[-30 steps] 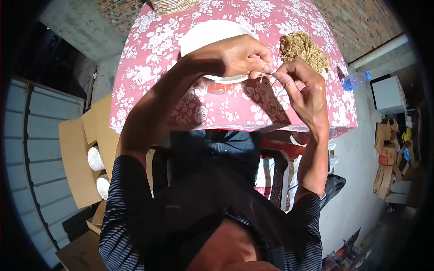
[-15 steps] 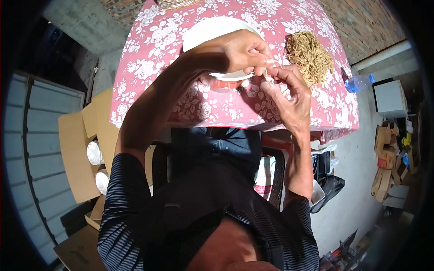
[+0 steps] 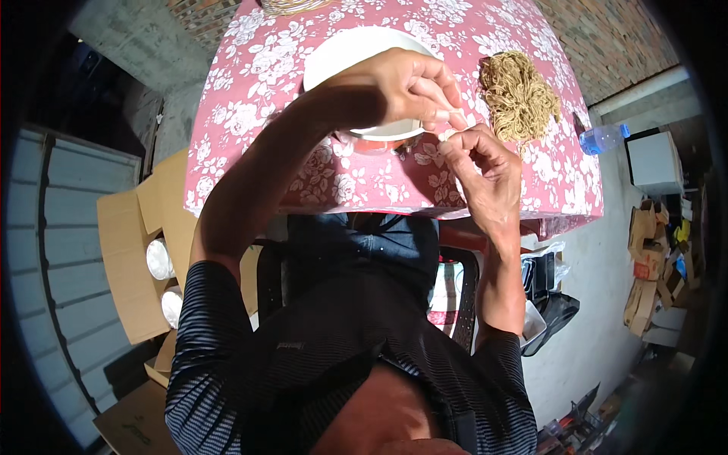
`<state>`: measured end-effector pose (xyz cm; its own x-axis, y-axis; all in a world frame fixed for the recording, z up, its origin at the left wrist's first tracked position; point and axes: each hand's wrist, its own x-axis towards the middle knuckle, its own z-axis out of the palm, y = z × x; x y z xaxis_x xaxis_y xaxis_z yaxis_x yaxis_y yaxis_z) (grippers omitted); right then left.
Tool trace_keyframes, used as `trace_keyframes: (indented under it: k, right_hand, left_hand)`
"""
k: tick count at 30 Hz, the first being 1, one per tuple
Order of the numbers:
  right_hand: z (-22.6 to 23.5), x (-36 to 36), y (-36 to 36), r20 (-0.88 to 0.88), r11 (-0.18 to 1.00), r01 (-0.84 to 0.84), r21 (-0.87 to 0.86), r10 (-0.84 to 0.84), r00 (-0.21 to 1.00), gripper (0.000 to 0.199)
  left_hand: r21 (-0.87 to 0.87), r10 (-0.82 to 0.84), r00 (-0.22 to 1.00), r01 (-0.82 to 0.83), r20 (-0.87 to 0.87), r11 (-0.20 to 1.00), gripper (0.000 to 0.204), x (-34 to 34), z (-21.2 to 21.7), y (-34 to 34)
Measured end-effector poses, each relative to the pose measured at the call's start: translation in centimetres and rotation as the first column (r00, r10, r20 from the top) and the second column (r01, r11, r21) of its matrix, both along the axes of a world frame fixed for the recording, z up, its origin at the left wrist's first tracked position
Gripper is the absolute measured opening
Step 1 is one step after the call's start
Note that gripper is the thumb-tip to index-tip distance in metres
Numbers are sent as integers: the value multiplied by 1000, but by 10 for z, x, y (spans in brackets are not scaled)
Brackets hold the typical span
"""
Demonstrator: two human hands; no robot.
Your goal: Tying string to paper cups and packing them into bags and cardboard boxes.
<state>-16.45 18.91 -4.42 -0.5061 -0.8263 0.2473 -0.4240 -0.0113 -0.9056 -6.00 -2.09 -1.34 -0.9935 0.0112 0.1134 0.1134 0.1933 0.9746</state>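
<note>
My left hand [image 3: 417, 89] reaches over a white bowl [image 3: 345, 51], its thumb and fingers closed in a pinch. Just nearer and to the right, my right hand [image 3: 485, 171] pinches with thumb and forefinger close to the left fingertips. Something small and pale sits between the two hands, too small to make out. To their right lies a loose heap of tan, string-like strands [image 3: 519, 95]. The left forearm and hand cover part of the bowl. A reddish, see-through container [image 3: 375, 146] shows at the bowl's near edge.
A pink tablecloth with white flowers [image 3: 250, 114] covers the table. At the far left edge stands a wicker basket [image 3: 296, 6]. A blue plastic bottle [image 3: 603, 139] lies beyond the table's right side. Open cardboard boxes [image 3: 125, 265] are at the left.
The fingers of my left hand have lifted and opened out slightly from their tighter pinch. My right fingertips have turned a little upward. The heap of strands has not moved.
</note>
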Motion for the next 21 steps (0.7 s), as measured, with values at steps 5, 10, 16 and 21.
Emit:
trace_keyframes:
  k: [5, 10, 16, 21]
  right_hand:
    - [9, -3, 2, 214, 1000, 19, 21, -23, 977, 16]
    - [7, -11, 4, 315, 998, -61, -11, 61, 947, 14]
    - [2, -6, 5, 152, 997, -1, -79, 13, 988, 15]
    - [-2, 2, 0, 65, 973, 90, -214, -77, 995, 14]
  left_hand:
    - [-221, 121, 993, -117, 6, 968, 26, 7, 15, 24]
    - [-456, 182, 941, -300, -284, 838, 24, 7, 4, 35]
    - [-507, 187, 921, -349, -343, 788, 16, 13, 12, 39]
    - [-507, 187, 894, -392, -407, 768, 13, 11, 3, 37]
